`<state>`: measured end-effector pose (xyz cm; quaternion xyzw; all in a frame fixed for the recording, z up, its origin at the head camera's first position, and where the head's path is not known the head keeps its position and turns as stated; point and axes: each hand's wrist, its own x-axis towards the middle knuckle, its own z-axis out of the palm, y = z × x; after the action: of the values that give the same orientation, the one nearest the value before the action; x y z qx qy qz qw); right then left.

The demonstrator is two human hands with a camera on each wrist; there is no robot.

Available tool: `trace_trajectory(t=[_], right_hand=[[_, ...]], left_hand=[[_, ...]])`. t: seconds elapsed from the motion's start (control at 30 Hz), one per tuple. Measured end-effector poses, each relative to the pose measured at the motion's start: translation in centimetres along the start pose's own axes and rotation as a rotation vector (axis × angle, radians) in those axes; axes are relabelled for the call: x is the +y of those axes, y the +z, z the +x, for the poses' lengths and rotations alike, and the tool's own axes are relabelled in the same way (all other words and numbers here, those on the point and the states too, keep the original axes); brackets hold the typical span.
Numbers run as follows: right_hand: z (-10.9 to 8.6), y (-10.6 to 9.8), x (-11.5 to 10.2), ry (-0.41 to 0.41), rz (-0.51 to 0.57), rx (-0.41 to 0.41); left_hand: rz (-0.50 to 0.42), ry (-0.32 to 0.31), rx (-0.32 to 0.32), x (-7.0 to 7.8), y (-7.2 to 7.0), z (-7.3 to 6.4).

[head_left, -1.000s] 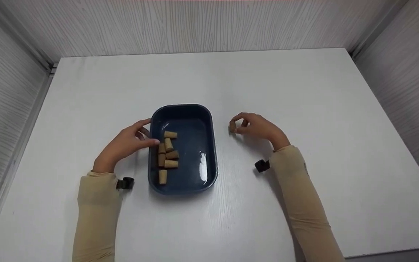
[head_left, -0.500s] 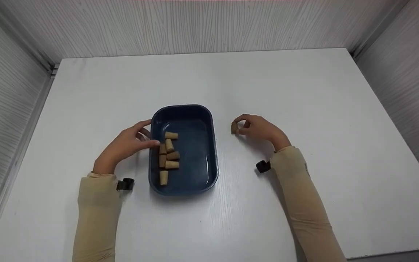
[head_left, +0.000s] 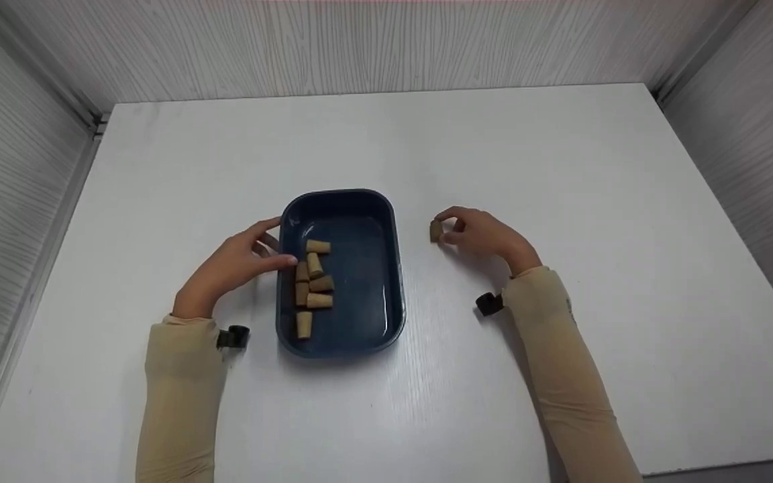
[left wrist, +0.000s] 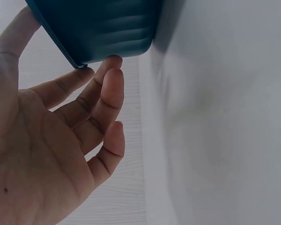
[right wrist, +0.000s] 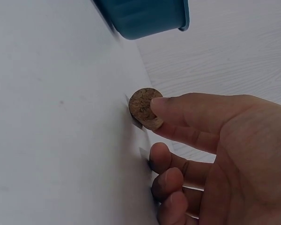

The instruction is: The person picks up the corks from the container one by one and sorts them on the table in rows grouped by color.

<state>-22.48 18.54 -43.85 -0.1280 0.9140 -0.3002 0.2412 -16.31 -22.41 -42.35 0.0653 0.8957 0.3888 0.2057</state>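
Observation:
A deep blue rectangular tray (head_left: 366,288) stands on the table, with several tapered cork stoppers (head_left: 319,300) lying along its left side. My left hand (head_left: 229,268) holds the tray's left wall, the thumb over the rim and the fingers outside. In the left wrist view, fingertips (left wrist: 113,61) meet the tray's outer side (left wrist: 117,28). Right of the tray, my right hand (head_left: 484,233) pinches another cork stopper (head_left: 435,231) between thumb and forefinger, at the tabletop. The right wrist view shows that cork's round end (right wrist: 143,105) partly covered by the thumb; the other fingers curl below.
The white table (head_left: 547,154) has pale wood-grain panels (head_left: 386,47) behind it and at both sides. A small black camera mount sits at the left wrist (head_left: 233,337) and another at the right wrist (head_left: 490,304).
My right hand has shifted very slightly to the right with the cork stopper, which looks a little turned. The left hand and the corks in the tray keep their places.

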Motion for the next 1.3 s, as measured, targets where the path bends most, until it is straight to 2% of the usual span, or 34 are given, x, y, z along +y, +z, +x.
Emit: trace_trajectory(t=[0.47, 0.67, 0.87, 1.03, 1.3], right_hand=[[0.0, -0.2, -0.5, 0.006, 0.015, -0.024], [-0.5, -0.7, -0.7, -0.065, 0.034, 0.000], [-1.3, -1.8, -0.7, -0.119, 0.112, 0.035], [-1.8, -2.4, -1.1, -0.169, 0.161, 0.053], [-3.2, -3.2, -2.3, -0.247, 0.202, 0.075]], left_hand=[[-0.001, -0.025, -0.002, 0.1, 0.0, -0.4], [0.021, -0.012, -0.001, 0.3, -0.1, -0.6], [0.061, 0.023, -0.016, 0.1, -0.3, -0.7], [0.049, 0.029, -0.036, 0.0, -0.5, -0.9], [0.000, 0.008, -0.049, 0.2, -0.4, -0.2]])
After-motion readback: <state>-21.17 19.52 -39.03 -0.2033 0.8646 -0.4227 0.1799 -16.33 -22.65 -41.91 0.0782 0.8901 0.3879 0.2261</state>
